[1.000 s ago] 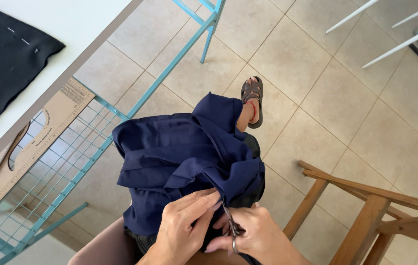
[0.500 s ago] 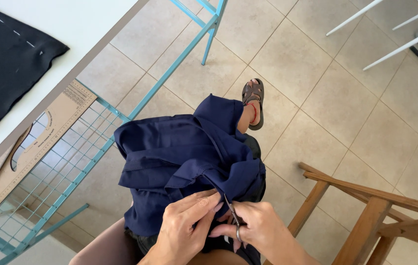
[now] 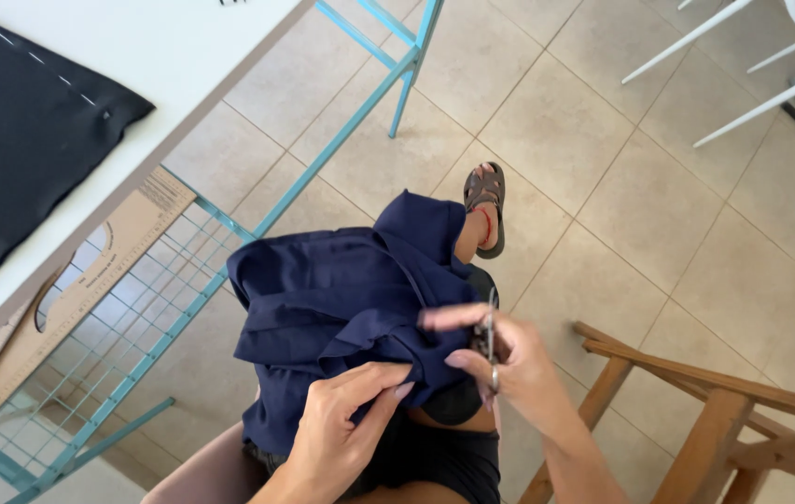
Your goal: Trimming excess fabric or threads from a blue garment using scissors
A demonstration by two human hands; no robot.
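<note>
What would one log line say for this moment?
left hand: pinching navy fabric on lap | right hand: grip on small scissors at fabric edge | seated beside white table

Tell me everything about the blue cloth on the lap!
The cloth is dark navy, soft and matte, like woven fabric. It lies bunched in folds over the seated person's lap, one corner rising toward the raised knee. The left hand pinches its lower edge. The right hand holds small scissors right at its right edge.
</note>
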